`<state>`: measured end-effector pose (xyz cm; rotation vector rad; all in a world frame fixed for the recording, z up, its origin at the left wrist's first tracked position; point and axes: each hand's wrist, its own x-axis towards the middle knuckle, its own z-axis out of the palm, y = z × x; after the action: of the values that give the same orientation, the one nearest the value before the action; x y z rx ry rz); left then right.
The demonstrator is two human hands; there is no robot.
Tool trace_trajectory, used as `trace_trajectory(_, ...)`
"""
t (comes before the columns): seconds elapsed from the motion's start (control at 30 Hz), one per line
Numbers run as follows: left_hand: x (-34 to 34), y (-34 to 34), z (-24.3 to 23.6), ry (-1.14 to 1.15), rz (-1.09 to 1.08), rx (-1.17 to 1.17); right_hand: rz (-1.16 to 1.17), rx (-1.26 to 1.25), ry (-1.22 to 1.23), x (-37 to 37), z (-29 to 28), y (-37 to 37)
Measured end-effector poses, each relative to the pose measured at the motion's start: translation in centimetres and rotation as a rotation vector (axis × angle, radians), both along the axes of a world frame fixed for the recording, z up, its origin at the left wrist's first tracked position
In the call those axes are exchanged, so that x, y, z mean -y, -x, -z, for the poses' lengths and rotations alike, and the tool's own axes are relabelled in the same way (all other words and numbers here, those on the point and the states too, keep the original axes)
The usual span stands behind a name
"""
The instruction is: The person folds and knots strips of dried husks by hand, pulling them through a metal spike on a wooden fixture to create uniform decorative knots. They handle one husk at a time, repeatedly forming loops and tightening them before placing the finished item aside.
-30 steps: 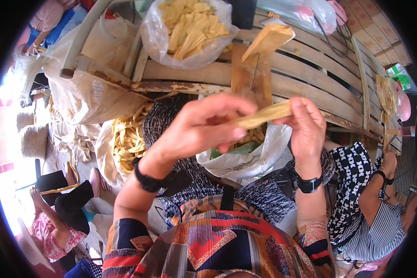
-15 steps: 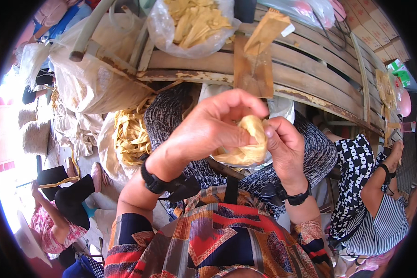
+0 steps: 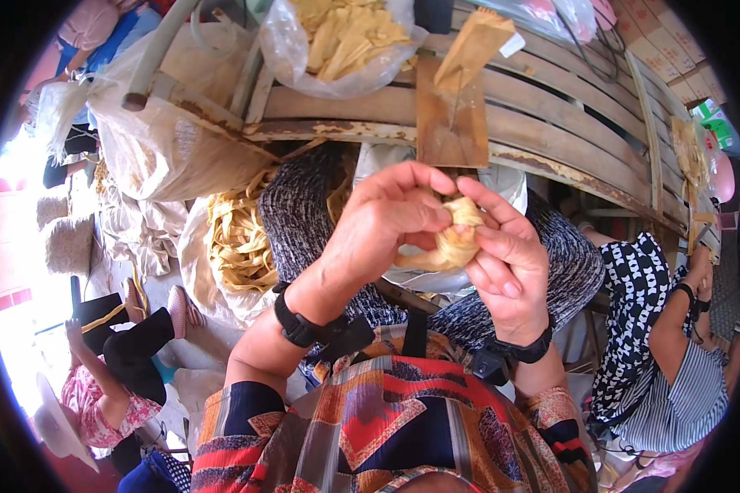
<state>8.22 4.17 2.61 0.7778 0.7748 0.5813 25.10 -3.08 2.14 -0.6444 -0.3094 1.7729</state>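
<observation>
Above my lap, between both hands, is a pale yellow strip [image 3: 458,238], soft-looking and wound into a small knot-like roll. The fingers of my left hand [image 3: 378,215] are pinched on the roll's left and upper side. A loose part of the strip extends below that hand. My right hand [image 3: 514,259] grips the roll from the right between thumb and fingers, with its other fingers curled. Some of the strip is hidden behind the fingers. Just beyond my hands, a flat wooden board [image 3: 446,152] with a thin spike lies over the bench edge.
A slatted bench [image 3: 551,111] with a rusty edge spans the far side. On it stand a clear bag [image 3: 292,70] of yellow pieces and a wooden block [image 3: 474,49]. Yellow strips [image 3: 238,246] fill a sack at my left. People sit at left [image 3: 99,394] and right [image 3: 666,394].
The open loop of the strip has become a tighter roll. My right hand has turned, its fingers now around the roll's side, while my left hand has shifted slightly right.
</observation>
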Motion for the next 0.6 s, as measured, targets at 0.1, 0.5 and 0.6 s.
trace_trajectory(0.1,0.3,0.4,0.5,0.228,0.236,0.136,-0.027,0.088,-0.105,0.3,-0.3,-0.4)
trace_trajectory(0.5,0.7,0.6,-1.0,-0.275,0.321,-0.132,-0.136,0.790,-0.124,1.1,-2.5,-0.6)
trace_trajectory(0.6,-0.1,3.3,-1.3,-0.312,0.176,-0.133,-0.087,0.675,-0.093,2.7,-2.9,-3.0)
